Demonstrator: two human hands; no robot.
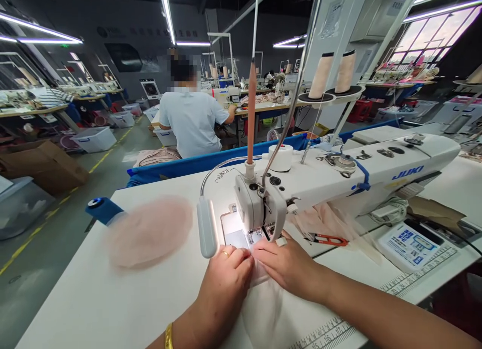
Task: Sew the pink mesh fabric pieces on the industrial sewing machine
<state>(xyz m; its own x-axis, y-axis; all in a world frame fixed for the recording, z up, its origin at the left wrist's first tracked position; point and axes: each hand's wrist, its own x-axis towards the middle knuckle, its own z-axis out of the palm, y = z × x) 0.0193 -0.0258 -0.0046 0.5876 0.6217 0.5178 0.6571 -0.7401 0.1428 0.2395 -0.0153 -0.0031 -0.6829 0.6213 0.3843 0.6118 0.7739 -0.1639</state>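
Note:
At the needle end of a white sewing machine [316, 181], both hands are on a pale sheer fabric [263, 309]. My left hand [229, 281] is closed, its curled fingers pressing the fabric just in front of the presser foot [254, 235]. From the right, my right hand [288, 262] pinches the same fabric close beside the foot, with the fingertips partly hidden. The fabric hangs down toward me between the two wrists. A small lamp [207, 228] lights the needle area to the left of the machine head.
Left on the table lie a blurred pink sheer piece [154, 233] and a blue thread cone [103, 211]. Red-handled thread snips [329, 239], more pink fabric [327, 218] and a white box [410, 246] lie right. A person in a light shirt [190, 118] sits beyond.

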